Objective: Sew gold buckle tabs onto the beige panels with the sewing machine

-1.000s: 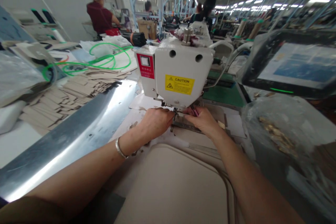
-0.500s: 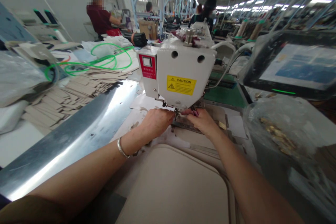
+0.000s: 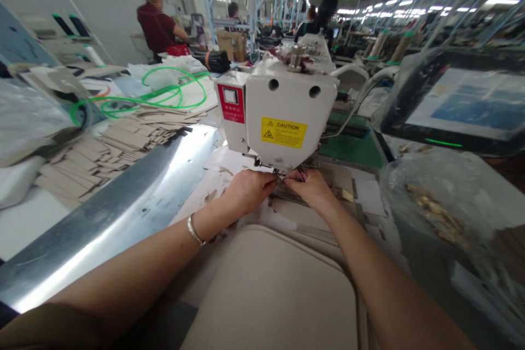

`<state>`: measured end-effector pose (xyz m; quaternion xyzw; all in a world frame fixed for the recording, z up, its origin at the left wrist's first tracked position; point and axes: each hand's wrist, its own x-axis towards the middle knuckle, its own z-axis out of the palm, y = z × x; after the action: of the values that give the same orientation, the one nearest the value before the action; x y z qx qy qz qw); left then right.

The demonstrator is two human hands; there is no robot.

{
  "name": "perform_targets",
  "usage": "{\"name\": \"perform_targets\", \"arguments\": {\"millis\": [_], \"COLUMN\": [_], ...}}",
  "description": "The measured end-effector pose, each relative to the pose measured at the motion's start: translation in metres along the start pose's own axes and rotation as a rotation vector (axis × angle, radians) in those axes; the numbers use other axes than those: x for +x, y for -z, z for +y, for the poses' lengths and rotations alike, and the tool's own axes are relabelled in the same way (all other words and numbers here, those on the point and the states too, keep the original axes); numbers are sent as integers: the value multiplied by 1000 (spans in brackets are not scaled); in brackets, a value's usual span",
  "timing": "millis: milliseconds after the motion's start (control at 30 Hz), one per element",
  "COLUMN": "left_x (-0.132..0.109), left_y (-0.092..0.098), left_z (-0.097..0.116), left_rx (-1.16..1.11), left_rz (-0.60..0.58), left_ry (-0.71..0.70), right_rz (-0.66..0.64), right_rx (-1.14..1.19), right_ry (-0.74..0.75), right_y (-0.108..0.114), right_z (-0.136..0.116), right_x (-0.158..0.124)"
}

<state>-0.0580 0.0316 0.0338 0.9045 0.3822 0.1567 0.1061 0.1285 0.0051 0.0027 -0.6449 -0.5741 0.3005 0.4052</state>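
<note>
The left hand (image 3: 248, 192) and the right hand (image 3: 310, 188) are held close together just below the head of an industrial sewing machine (image 3: 283, 115), almost meeting under its needle area. The fingers of both hands are curled down onto the work, but whether anything is clenched or merely pressed cannot be told, since the contact is hidden by the hands. A slotted metal template (image 3: 289, 195) is lying beneath the machine head, and a small magenta item (image 3: 302, 176) is seen at the right hand's fingers. A beige rounded-corner panel (image 3: 266, 295) is laid in front of the machine head, nearest the wearer. To the left of the machine head, a pile of beige strips (image 3: 110, 147) and a loop of green tubing (image 3: 164, 93) are placed, with a co-worker in a maroon top (image 3: 156, 27) seen beyond them. To its right, a clear plastic bag of gold-coloured pieces (image 3: 430, 202) and a screen (image 3: 463, 104) are placed.
</note>
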Motion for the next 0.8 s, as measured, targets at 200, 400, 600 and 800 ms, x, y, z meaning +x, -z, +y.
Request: {"name": "perform_targets", "arguments": {"millis": [200, 400, 600, 800], "left_x": [3, 3, 4, 6], "left_y": [-6, -4, -2, -1], "left_z": [-2, 0, 5, 8], "left_rx": [-119, 44, 145, 233], "left_rz": [98, 28, -34, -54], "left_ry": [41, 64, 80, 79], "right_rz": [-1, 79, 69, 54], "right_rx": [-86, -228, -218, -203], "right_ry": [5, -31, -34, -11], "right_y": [0, 3, 3, 3], "right_z": [1, 3, 3, 2], "right_x": [2, 4, 3, 2]}}
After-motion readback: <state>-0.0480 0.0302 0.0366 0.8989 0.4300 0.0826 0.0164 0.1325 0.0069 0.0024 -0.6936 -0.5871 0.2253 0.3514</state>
